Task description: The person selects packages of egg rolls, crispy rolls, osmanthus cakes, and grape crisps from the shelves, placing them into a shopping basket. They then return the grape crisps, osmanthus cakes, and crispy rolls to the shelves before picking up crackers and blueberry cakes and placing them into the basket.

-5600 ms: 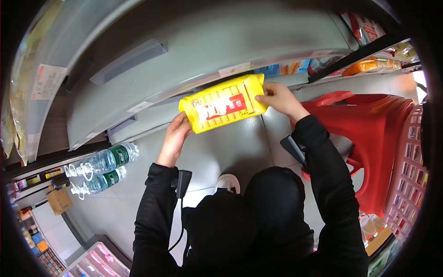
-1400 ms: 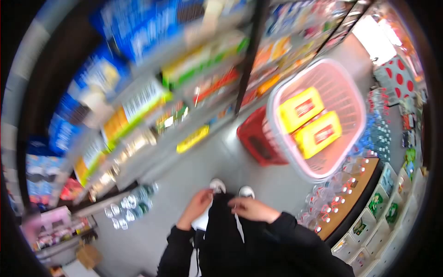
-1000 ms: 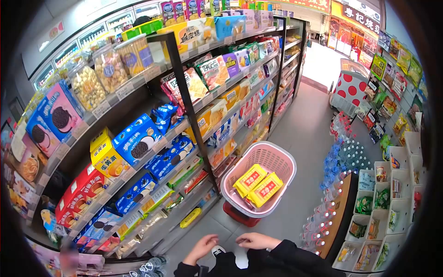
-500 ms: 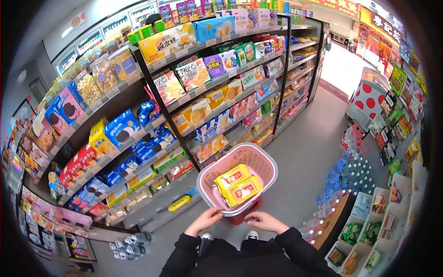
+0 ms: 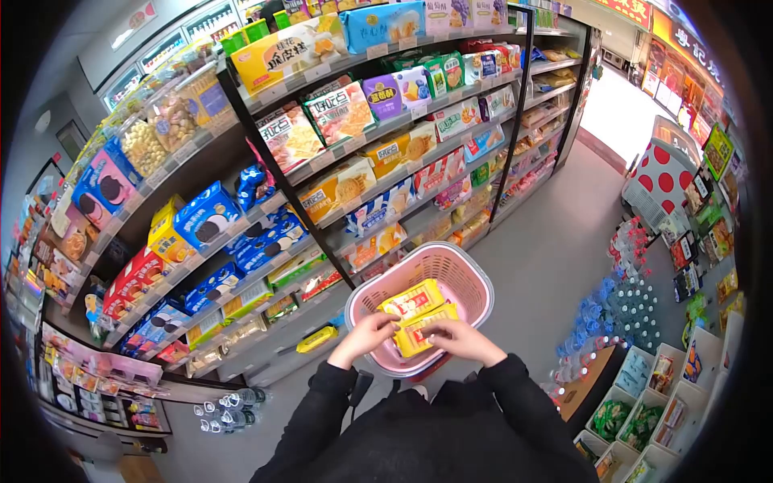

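Two yellow packs lie side by side in the pink basket, both in glossy wrappers. The far pack [image 5: 411, 298] shows a red-and-white label on its upper face; the near pack [image 5: 416, 338] is partly covered by the hands. Both slant, their right ends farther away than their left ends. The basket [image 5: 483, 282] has slotted walls and a pale rim, and stands beside the stocked shelf [image 5: 334, 153].

The left hand [image 5: 366, 336] reaches in over the near left rim, its fingers bent and close together, the tips at the packs' left side. The right hand [image 5: 465, 340] comes in from the right, fingers curled over the near pack's right part. Whether either hand's fingers pinch the wrapper, I cannot tell.
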The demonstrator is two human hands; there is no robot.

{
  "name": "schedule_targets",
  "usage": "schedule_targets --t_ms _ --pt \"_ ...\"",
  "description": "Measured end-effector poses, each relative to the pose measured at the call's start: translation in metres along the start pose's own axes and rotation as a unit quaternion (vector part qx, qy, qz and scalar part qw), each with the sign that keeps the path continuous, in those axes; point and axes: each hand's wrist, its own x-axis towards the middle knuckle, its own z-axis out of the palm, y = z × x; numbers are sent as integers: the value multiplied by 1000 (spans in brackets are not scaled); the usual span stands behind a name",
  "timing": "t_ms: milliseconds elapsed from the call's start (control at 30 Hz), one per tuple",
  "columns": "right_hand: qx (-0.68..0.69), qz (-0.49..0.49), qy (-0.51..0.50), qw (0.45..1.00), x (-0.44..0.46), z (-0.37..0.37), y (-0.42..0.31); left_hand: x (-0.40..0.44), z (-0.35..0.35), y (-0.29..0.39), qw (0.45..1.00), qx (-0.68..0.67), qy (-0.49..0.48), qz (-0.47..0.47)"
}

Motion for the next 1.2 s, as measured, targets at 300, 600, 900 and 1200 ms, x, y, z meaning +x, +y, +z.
schedule_targets --t_ms 300,600,900,1200 --pt "-73 -140 71 985 113 -149 -47 99 -86 120 969 109 165 151" --pt "-68 -387 292 872 338 -372 -166 281 -204 301 764 145 542 318" --pt "-56 -395 302 866 425 -414 -191 319 -221 339 724 216 606 249" --pt "17 -383 229 895 433 -415 -192 336 -210 346 712 187 632 242"
